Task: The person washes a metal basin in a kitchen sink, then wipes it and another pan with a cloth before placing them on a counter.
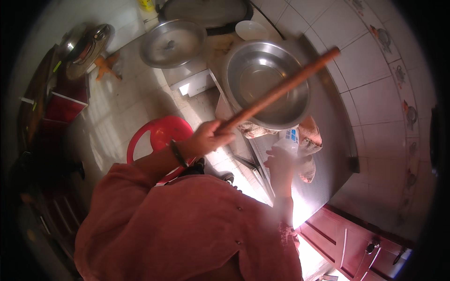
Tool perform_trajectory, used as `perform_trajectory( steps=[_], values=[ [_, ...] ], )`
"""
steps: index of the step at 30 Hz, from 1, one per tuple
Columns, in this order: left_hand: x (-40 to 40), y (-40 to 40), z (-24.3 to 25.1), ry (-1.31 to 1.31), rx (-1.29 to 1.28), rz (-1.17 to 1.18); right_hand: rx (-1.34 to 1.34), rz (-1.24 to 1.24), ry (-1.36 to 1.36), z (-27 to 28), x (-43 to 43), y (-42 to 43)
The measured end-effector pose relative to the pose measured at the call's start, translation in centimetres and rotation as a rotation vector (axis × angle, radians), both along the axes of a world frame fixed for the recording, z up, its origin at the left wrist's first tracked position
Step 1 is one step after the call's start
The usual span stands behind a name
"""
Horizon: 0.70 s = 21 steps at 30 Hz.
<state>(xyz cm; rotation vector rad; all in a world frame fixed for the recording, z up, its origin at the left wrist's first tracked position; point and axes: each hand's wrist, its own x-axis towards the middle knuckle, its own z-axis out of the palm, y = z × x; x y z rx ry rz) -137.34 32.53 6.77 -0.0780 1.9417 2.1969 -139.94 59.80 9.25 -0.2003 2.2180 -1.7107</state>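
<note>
My left hand [209, 138] grips the near end of a long wooden rod [277, 92], like a rolling pin. The rod slants up and right over a wide stainless steel basin [242, 105] on the metal worktop. My right hand [279, 159], partly blurred, is at a white plastic bag [291, 138] with blue print, below the basin. Whether its fingers hold the bag cannot be made out. Crumpled patterned cloths [311, 135] lie beside the bag and under the basin's near edge.
A second metal basin [147, 52], a pale bowl [251, 30] and a large dark-rimmed pan [211, 15] stand beyond. A red plastic chair [172, 128] is at the left, near my legs. The tiled wall [369, 73] bounds the worktop [328, 168] at the right.
</note>
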Motion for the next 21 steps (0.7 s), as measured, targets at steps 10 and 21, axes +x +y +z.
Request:
perform_trajectory(
  steps=[10,21],
  values=[
    [0.9,-14.8,-2.0,-0.346,-0.469,0.644,0.692,-0.121,0.148,-8.6,0.7,9.0],
    [-8.8,-16.4,-0.3,-0.355,-0.693,0.416,0.826,-0.004,-0.06,-14.1,-2.1,13.6]
  ],
)
